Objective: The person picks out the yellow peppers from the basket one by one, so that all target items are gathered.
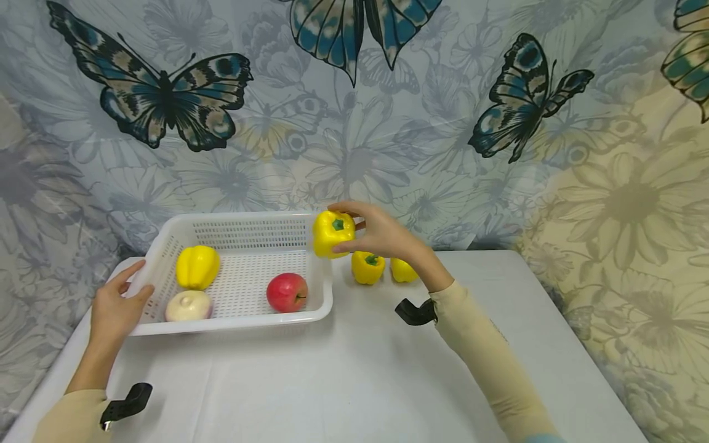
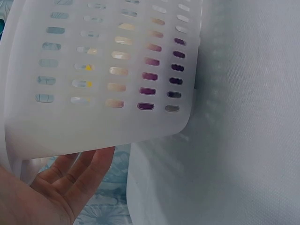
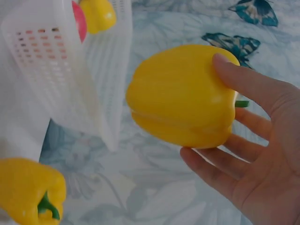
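A yellow bell pepper [image 1: 333, 234] with a green stem is pinched between the thumb and fingers of my right hand [image 1: 382, 232], above the right end of a white plastic basket [image 1: 249, 325]. My left hand [image 1: 115, 307] grips the basket's left end at the rim; in the left wrist view its fingers [image 2: 89, 176] curl by the perforated wall. Inside the basket are another yellow bell pepper [image 1: 197, 267], a pale onion [image 1: 189, 306] with a purplish side, and a red apple [image 1: 287, 292].
Two more yellow bell peppers, a nearer one [image 1: 368, 268] and one partly hidden by the right wrist [image 1: 402, 271], stand right of the basket on the white table [image 1: 332, 394]. A butterfly-patterned cloth [image 1: 354, 154] hangs behind the table.
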Available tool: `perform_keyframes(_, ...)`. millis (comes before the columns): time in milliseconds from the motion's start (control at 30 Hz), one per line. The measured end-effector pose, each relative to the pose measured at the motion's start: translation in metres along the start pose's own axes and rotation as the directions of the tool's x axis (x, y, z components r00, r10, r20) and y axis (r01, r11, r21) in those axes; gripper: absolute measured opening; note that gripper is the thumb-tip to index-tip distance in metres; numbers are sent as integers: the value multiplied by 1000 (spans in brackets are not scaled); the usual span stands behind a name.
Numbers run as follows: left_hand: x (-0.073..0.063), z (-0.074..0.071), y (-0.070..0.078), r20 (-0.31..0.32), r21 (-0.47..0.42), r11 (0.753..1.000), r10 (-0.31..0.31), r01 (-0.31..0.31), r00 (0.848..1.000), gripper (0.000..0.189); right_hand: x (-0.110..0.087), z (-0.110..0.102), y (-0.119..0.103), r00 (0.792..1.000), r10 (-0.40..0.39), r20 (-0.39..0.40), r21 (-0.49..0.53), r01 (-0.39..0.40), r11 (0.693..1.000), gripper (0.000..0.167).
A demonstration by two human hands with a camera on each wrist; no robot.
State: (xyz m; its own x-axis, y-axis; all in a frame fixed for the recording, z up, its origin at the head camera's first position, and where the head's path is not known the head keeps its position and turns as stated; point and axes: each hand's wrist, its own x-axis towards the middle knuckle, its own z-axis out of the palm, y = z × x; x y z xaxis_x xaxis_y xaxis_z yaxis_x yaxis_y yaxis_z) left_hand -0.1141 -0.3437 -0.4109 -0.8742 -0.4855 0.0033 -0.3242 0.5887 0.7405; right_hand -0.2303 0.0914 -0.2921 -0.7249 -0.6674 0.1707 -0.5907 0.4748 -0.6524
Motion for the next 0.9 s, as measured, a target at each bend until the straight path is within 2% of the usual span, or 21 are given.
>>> perform_keyframes(167,0,1,0,-5,-4,1000,0,0,1000,58,-10,-12,14,1000,0,13,-4,0,1000,73)
perform_keyframes(367,1,1,-1,-2,-9,1000,-8,8,1000,58,-26,-24,33,998,42,35,-5,-42,999,72)
perform_keyframes(533,5,4,-6,-22,-2,1000,-23,23,999,58,-38,-31,48,997,56,45,-13,-55,998,71)
perform_keyframes(700,8,4,-10,-15,-11,1000,-22,22,1000,59,-50,-40,58,995,89,53,-25,-88,996,71)
perform_keyframes(900,3,3,-2,-17,-8,1000,-23,23,1000,59,-61,-51,70,991,117,61,-7,-117,993,76)
